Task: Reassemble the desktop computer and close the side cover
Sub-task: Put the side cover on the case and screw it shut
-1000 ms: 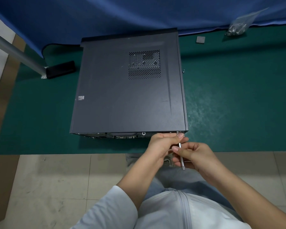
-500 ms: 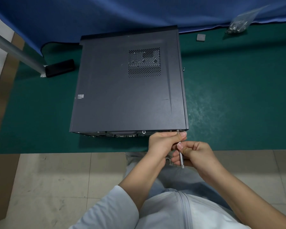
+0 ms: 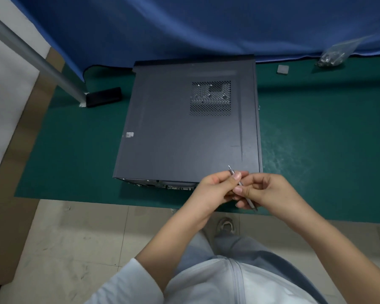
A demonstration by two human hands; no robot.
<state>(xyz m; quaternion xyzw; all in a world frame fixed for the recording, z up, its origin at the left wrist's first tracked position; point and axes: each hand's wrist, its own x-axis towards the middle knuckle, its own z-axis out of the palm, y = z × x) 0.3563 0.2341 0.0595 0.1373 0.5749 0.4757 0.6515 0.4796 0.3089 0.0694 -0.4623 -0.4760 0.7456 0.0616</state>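
The dark grey desktop computer case [image 3: 184,132] lies on its side on the green mat [image 3: 316,150], with the side cover on top and a perforated vent [image 3: 210,98] near its far right. Its rear panel with ports faces me at the near edge. Both hands hover just in front of the case's near right corner. My left hand [image 3: 215,189] pinches the upper part of a thin silver screwdriver [image 3: 241,186]. My right hand [image 3: 266,191] holds its lower part, and the tip points up and away over the cover.
A clear bag of screws [image 3: 333,54] and a small grey square part [image 3: 282,69] lie at the mat's far right. A black block [image 3: 103,97] sits by a metal pole [image 3: 37,60] at the far left. A blue cloth hangs behind. Tiled floor lies below the table edge.
Both hands came up and away from the rear right corner, lifting the screwdriver off the screw. The camera view shifted, so the case now sits higher and further right in frame.
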